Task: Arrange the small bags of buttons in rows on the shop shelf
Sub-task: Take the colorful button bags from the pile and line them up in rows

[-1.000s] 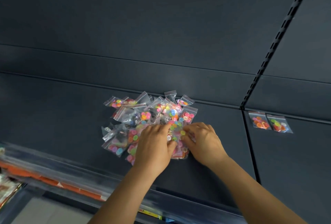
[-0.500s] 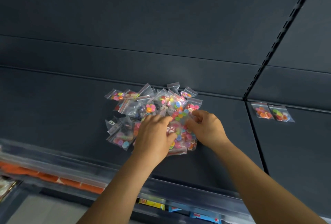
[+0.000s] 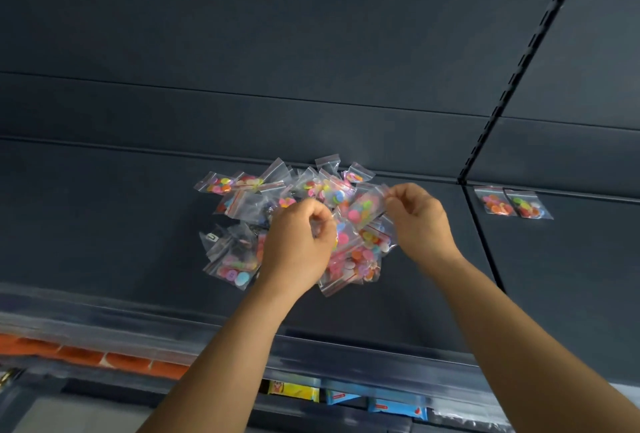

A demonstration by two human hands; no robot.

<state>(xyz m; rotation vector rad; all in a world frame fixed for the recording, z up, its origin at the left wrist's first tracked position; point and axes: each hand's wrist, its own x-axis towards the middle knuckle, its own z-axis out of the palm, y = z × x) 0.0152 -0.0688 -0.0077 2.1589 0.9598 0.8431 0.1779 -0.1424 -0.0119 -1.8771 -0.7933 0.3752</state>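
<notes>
Both grips, our left hand and right hand, pinch one clear plastic bag of coloured buttons above the heap of small button bags at frame centre; bare dark shelf lies open at left.

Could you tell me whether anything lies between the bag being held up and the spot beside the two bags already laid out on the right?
Nothing visible does. The lifted bag is pinched between the left hand and right hand above the pile. The dark shelf is bare from there to the two placed bags.
</notes>
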